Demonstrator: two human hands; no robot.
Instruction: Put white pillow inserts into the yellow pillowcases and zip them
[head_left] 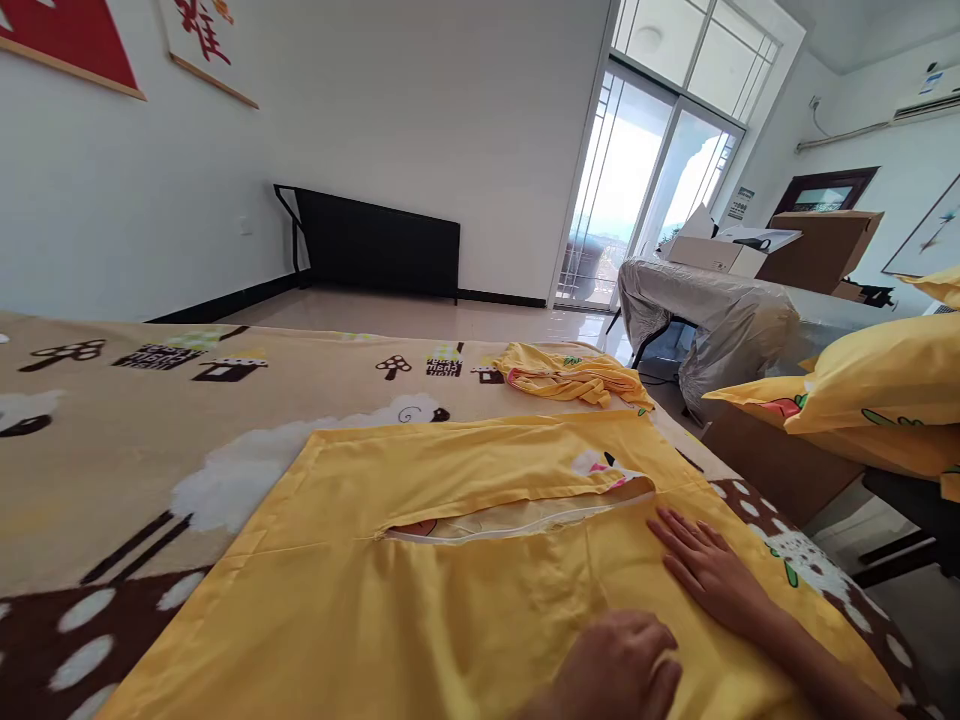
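A yellow pillowcase (480, 620) lies spread flat on the bed, with a long slit gaping across its middle. A white strip (510, 527) edges the slit, and patterned cloth shows inside. My right hand (709, 570) rests palm down on the pillowcase, fingers stretched out, just beyond the slit's right end. Nearer to me, my left hand (619, 665) is curled closed low over the same cloth. Whether its fingers pinch any fabric is hidden.
A crumpled yellow cloth (574, 375) lies behind the pillowcase on the patterned blanket (300, 390). Yellow pillows (885, 380) are piled at the right, beside the bed edge. Farther back stand a plastic-covered table (697, 300) with boxes and a black panel (379, 245) against the wall.
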